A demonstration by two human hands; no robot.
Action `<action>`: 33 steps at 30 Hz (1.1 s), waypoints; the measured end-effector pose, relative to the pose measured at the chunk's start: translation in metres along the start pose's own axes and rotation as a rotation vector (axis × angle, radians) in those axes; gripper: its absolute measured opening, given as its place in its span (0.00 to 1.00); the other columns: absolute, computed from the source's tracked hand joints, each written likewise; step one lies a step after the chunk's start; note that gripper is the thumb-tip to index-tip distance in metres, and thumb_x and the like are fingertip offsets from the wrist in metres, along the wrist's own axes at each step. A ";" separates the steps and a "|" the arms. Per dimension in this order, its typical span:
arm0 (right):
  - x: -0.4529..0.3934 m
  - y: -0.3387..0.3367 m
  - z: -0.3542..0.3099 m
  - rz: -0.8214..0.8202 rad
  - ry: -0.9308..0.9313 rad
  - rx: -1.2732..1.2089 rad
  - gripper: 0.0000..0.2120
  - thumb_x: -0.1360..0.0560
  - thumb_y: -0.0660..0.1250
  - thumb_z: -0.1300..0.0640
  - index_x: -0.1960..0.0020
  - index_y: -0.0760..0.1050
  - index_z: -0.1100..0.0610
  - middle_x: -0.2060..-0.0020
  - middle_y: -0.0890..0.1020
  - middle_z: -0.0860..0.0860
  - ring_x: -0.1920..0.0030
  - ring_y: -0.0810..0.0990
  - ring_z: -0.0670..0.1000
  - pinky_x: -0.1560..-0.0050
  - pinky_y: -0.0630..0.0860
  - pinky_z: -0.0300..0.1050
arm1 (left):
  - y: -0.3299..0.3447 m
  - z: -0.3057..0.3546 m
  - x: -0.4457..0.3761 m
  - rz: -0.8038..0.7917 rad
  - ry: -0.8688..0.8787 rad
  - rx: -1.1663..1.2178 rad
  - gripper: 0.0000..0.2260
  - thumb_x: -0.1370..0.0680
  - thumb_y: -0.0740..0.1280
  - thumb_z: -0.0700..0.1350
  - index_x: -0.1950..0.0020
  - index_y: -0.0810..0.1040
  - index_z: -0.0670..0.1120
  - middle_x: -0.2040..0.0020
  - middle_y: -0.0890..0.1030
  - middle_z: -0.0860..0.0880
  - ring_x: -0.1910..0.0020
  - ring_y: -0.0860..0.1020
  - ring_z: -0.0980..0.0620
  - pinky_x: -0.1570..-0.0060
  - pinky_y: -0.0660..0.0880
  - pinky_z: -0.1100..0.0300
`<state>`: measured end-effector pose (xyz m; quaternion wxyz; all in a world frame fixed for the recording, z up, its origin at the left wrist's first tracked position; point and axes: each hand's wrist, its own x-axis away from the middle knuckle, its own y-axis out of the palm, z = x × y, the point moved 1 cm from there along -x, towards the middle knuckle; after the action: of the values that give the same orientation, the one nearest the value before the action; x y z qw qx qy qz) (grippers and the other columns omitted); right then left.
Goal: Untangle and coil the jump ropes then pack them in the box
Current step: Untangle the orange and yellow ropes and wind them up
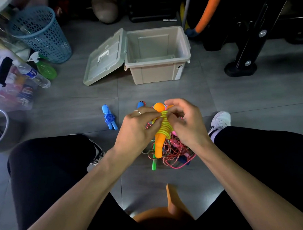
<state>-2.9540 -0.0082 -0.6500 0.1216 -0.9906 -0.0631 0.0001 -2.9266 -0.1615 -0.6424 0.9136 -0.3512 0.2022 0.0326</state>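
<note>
Here, both hands hold one jump rope in front of the beige storage box point(158, 72), over the grey tiled floor point(68, 108). That rope has orange handles point(160, 145) laid side by side, rounded at the far end and tapering toward the person, and a glossy yellow cord point(163, 125) wound round their middle in many tight, even turns. The left hand point(139, 127) grips the bundle from its left side, fingers curled onto the coils, a thin ring on one finger. The right hand point(185, 121) closes on it from the right, its fingers bent over the far end of the handles. The box stands open beyond the hands, its inside bare, its translucent lid point(105, 57) with a white carry handle hinged back to the box's left and resting on the floor. Between the box and the person's left knee lies a blue jump rope point(109, 119), already coiled, its cord wrapped round its two blue handles. Under the hands, nearer the person than the box, sits a tangled heap of ropes point(173, 153): pink cord, red-and-white twisted cord, and a green handle point(154, 164) sticking out toward the person. Another blue handle point(140, 104) peeks out just beyond the left hand.
</note>
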 end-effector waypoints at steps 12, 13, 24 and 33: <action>-0.021 -0.014 0.006 -0.043 -0.098 0.464 0.13 0.29 0.73 0.47 0.47 0.78 0.50 0.48 0.74 0.51 0.46 0.72 0.46 0.49 0.65 0.33 | -0.001 -0.005 0.000 -0.198 0.288 -0.349 0.09 0.22 0.62 0.40 0.54 0.79 0.36 0.62 0.79 0.42 0.72 0.75 0.42 0.79 0.72 0.51; -0.025 -0.017 0.005 -0.102 -0.030 0.434 0.17 0.29 0.72 0.44 0.43 0.77 0.47 0.48 0.76 0.49 0.46 0.74 0.45 0.50 0.67 0.34 | -0.002 -0.007 -0.001 -0.211 0.333 -0.350 0.09 0.21 0.62 0.40 0.53 0.79 0.36 0.60 0.80 0.42 0.71 0.76 0.42 0.78 0.73 0.51; -0.027 -0.038 -0.003 -0.465 0.283 0.203 0.12 0.31 0.74 0.47 0.54 0.73 0.47 0.60 0.81 0.50 0.67 0.81 0.48 0.70 0.78 0.49 | -0.004 -0.008 -0.002 -0.261 0.311 -0.166 0.08 0.20 0.64 0.42 0.51 0.81 0.38 0.55 0.82 0.45 0.61 0.81 0.44 0.67 0.78 0.49; -0.010 -0.018 -0.006 -0.298 0.270 0.001 0.12 0.39 0.68 0.56 0.56 0.82 0.50 0.67 0.78 0.41 0.66 0.78 0.42 0.69 0.75 0.38 | -0.005 -0.003 -0.004 -0.246 0.228 -0.122 0.08 0.23 0.64 0.42 0.53 0.79 0.38 0.56 0.79 0.44 0.64 0.77 0.43 0.68 0.76 0.48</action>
<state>-2.9662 0.0066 -0.6405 0.1283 -0.9612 -0.1922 -0.1509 -2.9305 -0.1667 -0.6395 0.8588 -0.4295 0.2578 -0.1072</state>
